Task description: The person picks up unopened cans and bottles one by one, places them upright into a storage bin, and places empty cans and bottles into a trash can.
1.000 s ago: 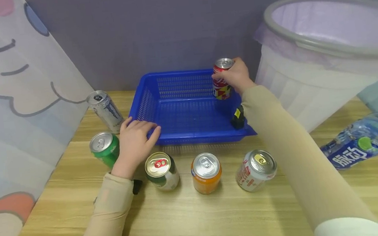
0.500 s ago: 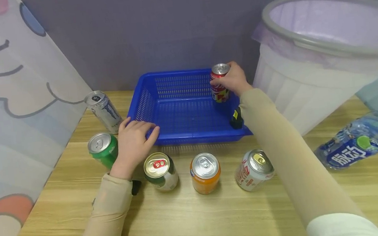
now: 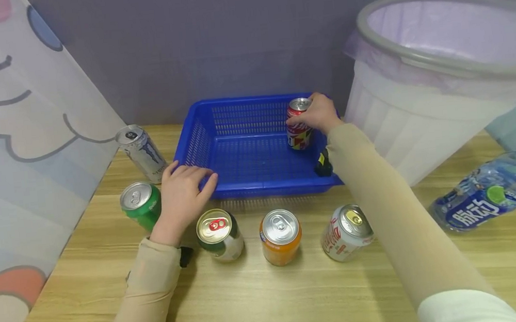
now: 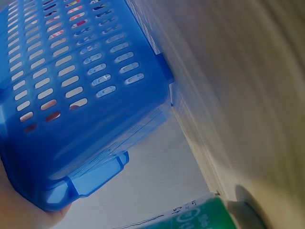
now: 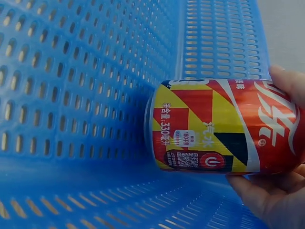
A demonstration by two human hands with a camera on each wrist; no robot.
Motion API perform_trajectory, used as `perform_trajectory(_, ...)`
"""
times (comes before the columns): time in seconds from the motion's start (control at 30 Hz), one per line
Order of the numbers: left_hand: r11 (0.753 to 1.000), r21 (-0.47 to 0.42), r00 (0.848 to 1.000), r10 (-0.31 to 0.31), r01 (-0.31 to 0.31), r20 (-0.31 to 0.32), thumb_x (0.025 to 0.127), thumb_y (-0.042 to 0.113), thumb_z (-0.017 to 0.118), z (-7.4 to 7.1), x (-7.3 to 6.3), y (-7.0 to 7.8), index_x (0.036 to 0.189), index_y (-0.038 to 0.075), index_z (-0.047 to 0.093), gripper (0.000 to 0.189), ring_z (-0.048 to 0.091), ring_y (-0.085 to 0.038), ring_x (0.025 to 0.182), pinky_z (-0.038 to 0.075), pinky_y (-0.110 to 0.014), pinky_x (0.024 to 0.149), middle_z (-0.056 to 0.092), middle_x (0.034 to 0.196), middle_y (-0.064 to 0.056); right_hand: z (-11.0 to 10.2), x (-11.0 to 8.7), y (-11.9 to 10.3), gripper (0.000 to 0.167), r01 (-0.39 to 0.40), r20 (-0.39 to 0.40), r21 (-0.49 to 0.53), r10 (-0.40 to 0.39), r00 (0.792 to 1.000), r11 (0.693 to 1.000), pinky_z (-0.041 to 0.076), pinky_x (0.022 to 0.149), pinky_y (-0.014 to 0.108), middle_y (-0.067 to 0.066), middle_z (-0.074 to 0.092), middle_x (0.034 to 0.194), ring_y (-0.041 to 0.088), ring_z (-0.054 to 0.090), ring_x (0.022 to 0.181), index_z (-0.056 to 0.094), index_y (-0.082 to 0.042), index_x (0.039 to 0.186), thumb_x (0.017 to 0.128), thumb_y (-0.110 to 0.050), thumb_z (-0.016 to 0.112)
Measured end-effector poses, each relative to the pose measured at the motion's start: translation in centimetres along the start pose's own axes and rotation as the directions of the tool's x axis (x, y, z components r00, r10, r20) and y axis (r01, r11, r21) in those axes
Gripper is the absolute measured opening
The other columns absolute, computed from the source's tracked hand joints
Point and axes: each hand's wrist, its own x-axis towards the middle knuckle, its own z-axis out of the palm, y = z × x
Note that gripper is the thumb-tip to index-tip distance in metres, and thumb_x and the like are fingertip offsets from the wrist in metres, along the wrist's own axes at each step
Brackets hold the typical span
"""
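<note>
Lower and slightly nearer to me than a second ago, the red can (image 3: 300, 139) has come down inside the back right part of the blue basket (image 3: 265, 185), and my right hand (image 3: 321, 113) has come down with it; its thumb and fingers pinch the can round its upper half, from opposite sides; the can stands roughly upright, its base at or just above the basket floor, I cannot tell which. Over the basket's near left corner my left hand (image 3: 184, 194) rests where it was, fingers loosely bent and a little spread, thumb held apart; how firmly they press I cannot tell. Just beside that hand, on its left, stand a green can (image 3: 142, 206) and, farther back, a tall white can (image 3: 145, 153); along the basket's near side runs a row of three, well apart from one another: a gold-topped can (image 3: 221, 237), an orange can (image 3: 281, 239) and a white Coca-Cola can (image 3: 346, 233); to the right, past my sleeve (image 3: 393, 210), are a lined white bin (image 3: 403, 116) and a blue-capped bottle (image 3: 490, 195) on the wooden table (image 3: 272, 305).
</note>
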Motion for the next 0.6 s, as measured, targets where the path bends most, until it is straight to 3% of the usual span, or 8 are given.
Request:
perform_trajectory(0.27,1.0,0.003,1.0,0.003,-0.003,-0.01,0.092,0.037,0.051,0.03,-0.06,-0.05,0.094,0.006,0.072,0.038,0.062,-0.031,0.096,0.029,-0.051,0.107,0.072,0.096,-0.011,0.19,-0.09,0.0,0.071,0.011,0.001,0.01,-0.011,1.0,1.0,0.046,0.097,0.044,0.022,0.056,0.117,0.034,0.054,0.108,0.043,0.007,0.122,0.069,-0.022,0.081)
perform_trajectory(0.6,1.0,0.001,1.0,0.008,-0.008,-0.025,0.092,0.036,0.051,0.01,-0.17,-0.08,0.093,0.006,0.072,0.037,0.062,-0.031,0.095,0.03,-0.051,0.106,0.072,0.095,-0.011,0.4,-0.09,0.03,0.067,0.022,-0.021,-0.015,-0.022,1.0,1.0,0.046,0.096,0.044,0.021,0.056,0.113,0.033,0.053,0.106,0.045,0.007,0.115,0.069,-0.023,0.081)
